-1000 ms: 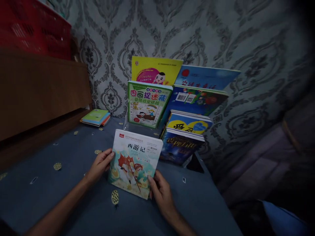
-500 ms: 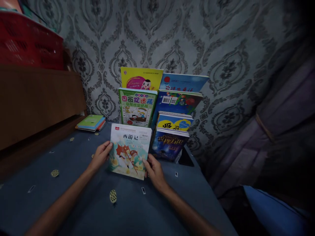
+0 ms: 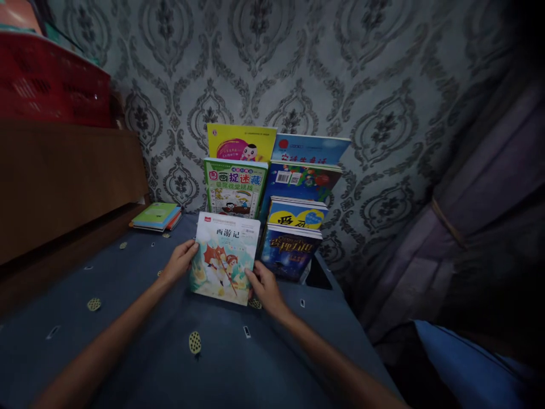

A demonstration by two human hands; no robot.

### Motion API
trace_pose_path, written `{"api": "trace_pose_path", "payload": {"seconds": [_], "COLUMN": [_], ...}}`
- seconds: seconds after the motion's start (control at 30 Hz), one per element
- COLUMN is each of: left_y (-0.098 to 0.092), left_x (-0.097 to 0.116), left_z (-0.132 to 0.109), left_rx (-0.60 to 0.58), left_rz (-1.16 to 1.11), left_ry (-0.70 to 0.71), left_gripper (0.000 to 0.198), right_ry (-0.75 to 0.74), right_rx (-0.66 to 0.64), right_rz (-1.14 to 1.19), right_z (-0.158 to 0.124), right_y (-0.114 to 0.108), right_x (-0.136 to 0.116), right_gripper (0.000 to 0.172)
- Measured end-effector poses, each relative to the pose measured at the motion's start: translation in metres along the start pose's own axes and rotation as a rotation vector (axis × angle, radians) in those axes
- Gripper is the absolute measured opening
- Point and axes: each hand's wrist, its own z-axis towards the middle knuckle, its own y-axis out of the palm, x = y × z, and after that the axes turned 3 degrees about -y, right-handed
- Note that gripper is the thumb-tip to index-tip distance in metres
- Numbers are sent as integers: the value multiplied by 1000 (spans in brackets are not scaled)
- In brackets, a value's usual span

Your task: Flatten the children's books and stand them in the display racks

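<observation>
Between my hands is a white and pale green book (image 3: 223, 267), its illustrated cover facing me and its top leaning away. My left hand (image 3: 181, 261) grips its left edge, thumb in front. On its lower right edge my right hand (image 3: 266, 287) is closed, with fingers behind. Just beyond it stand a green picture book (image 3: 234, 187) and a taller yellow book (image 3: 242, 142). To their right are a dark blue book (image 3: 289, 253), a yellow-and-blue book (image 3: 298, 215), another blue book (image 3: 298, 177) and a light blue book (image 3: 313, 149), stepped upward in rows. Whatever supports them is mostly hidden.
A small stack of books (image 3: 156, 216) lies at the back left of the blue patterned cloth (image 3: 140, 358). A red basket (image 3: 55, 82) sits on a brown wooden cabinet (image 3: 72, 182) at left. Patterned wallpaper is behind; a tied curtain (image 3: 464, 227) hangs at right.
Both hands still hold the book, which has tipped back a little and turned slightly. The standing books appear slightly lower and further left as the view shifts.
</observation>
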Motion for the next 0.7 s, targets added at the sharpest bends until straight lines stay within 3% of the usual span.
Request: {"api": "trace_pose_path", "payload": {"seconds": [0.27,0.7], "left_y": [5,7], "left_x": [37,95], "left_z": [36,87], "left_rx": [65,92], "left_rz": [25,38], "left_ry": [57,290], "left_gripper": [42,29], "right_ry": [-77,-226], "right_rx": [5,62], "right_rz": [-108,-316], "right_z": [52,112], "right_y": [-21,-45], "right_x": [-29,-85], "right_gripper": [33,29]}}
